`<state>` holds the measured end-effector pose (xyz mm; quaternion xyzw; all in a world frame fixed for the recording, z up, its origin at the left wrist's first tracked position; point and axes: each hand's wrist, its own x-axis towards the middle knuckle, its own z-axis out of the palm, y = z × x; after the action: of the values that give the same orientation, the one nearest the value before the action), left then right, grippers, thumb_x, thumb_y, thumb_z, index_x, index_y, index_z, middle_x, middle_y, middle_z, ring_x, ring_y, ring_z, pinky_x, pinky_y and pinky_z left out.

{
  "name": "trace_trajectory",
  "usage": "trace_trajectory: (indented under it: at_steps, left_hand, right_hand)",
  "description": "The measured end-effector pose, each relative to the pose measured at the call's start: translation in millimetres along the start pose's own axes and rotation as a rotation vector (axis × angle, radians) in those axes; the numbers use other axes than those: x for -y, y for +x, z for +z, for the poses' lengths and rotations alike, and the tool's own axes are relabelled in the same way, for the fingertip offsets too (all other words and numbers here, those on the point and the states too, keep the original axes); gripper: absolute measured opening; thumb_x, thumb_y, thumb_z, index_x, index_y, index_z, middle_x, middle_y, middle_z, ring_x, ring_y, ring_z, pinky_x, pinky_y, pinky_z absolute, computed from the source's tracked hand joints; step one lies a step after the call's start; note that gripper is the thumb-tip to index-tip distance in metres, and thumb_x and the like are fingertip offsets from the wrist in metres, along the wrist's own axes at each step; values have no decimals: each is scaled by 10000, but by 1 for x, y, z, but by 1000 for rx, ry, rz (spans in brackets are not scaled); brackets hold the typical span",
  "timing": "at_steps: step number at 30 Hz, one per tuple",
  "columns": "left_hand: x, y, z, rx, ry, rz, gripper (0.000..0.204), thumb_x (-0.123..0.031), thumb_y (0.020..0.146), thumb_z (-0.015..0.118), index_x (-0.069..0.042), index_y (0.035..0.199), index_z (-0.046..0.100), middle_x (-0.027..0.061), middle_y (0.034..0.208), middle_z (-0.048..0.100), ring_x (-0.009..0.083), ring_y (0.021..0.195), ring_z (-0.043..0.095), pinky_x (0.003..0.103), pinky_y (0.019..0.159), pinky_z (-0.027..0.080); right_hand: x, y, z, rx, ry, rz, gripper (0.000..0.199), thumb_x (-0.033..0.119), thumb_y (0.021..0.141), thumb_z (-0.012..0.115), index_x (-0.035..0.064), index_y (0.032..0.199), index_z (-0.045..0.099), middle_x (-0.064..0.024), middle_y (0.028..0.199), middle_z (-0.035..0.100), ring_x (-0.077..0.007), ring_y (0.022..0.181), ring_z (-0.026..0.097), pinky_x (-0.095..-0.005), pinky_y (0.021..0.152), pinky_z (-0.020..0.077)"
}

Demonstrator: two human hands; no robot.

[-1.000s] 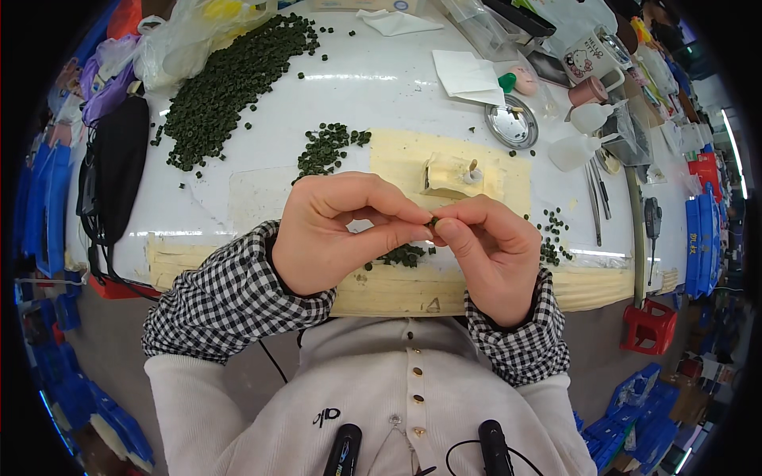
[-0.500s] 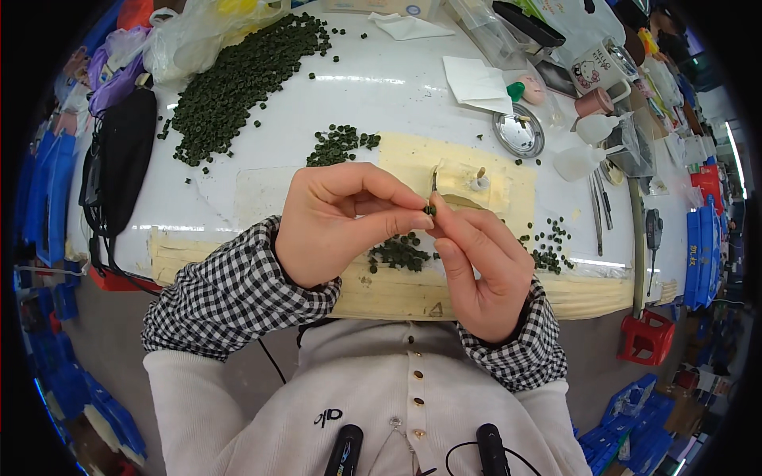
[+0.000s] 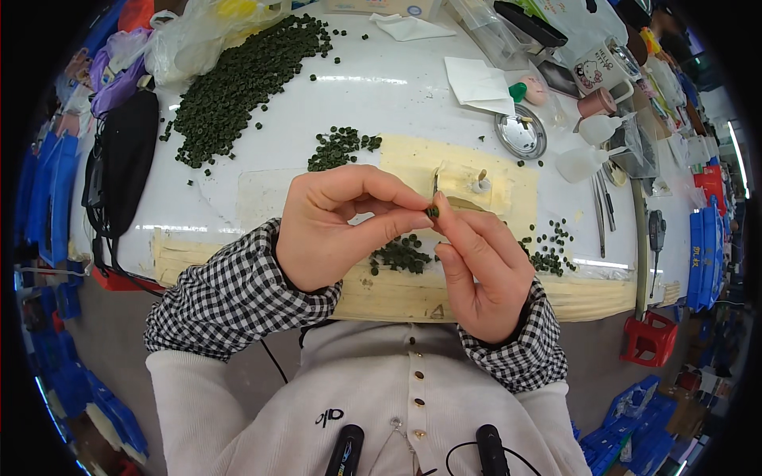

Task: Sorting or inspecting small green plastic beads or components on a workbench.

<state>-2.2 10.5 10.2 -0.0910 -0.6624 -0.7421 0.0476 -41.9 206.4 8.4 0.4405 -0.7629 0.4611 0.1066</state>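
Observation:
My left hand (image 3: 325, 226) pinches a small dark green ring-like piece (image 3: 432, 213) between thumb and forefinger. My right hand (image 3: 488, 266) is curled, its forefinger tip against that piece and its thumb lower down. A thin dark sliver (image 3: 436, 182) stands up just beyond the fingertips; I cannot tell whether my right hand holds it. Beneath the hands lies a small heap of the same green pieces (image 3: 399, 255). Behind them, a cream-coloured block with a short peg (image 3: 482, 176) sits on a pale yellow sheet (image 3: 405, 155). More loose pieces (image 3: 552, 250) lie right of my right hand.
A big pile of green pieces (image 3: 230, 95) spreads at the far left, with a smaller cluster (image 3: 341, 147) nearer. At right are a round metal lid (image 3: 521, 135), white squeeze bottles (image 3: 579, 163), tweezers (image 3: 597, 214) and a mug (image 3: 599, 70). A black pouch (image 3: 127, 147) lies left.
The green piece appears slightly turned between my fingertips. Both hands stay in nearly the same place; the whole view has shifted very slightly.

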Motion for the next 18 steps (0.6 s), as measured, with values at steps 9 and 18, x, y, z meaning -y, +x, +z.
trace_trajectory:
  at_steps: [9,18]
  left_hand:
    - [1,0,-4,44,233,151,213,140,793,666,55,989,666,145,953,671,186,887,655,281,785,530]
    - [2,0,-4,35,175,116,203,138,811,646,63,999,661,154,949,670,190,868,659,283,779,543]
  right_hand:
    - [-1,2,0,9,-34,-42,448,-31,804,672,-53,1243,583,-142,974,624,-256,804,621,-309,693,516]
    - [-1,2,0,22,-67,-84,470,-40,794,671,-70,1251,565,-148,991,619,-269,814,624,-320,700,522]
